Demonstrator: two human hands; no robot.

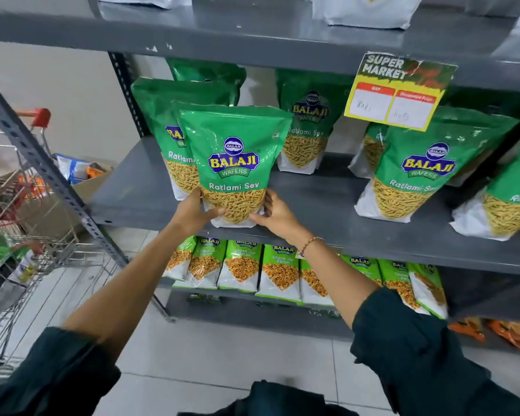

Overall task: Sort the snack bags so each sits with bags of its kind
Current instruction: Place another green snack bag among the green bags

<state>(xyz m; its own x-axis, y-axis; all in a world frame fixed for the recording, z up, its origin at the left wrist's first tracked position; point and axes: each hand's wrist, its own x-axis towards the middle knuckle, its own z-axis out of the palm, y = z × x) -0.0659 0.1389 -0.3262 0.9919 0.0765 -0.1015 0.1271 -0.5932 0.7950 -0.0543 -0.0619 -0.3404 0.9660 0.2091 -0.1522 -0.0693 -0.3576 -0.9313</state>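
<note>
A green Ratlami Sev bag (234, 157) stands upright near the front edge of the grey middle shelf (312, 205). My left hand (194, 213) grips its lower left corner and my right hand (275, 214) holds its lower right corner. Directly behind it stands a second bag of the same kind (162, 115), partly hidden. More Ratlami Sev bags stand further back (308, 124) and to the right (415, 163), with one at the far right edge (511, 190). On the shelf below, a row of lighter green Chana Jor Garam bags (243, 265) stands side by side.
A metal shopping cart (21, 223) with a red handle holds mixed packets at the left. A cardboard box (84, 178) sits behind the slanted shelf upright. A yellow price sign (398, 91) hangs from the upper shelf. Orange packets (505, 331) lie at the bottom right.
</note>
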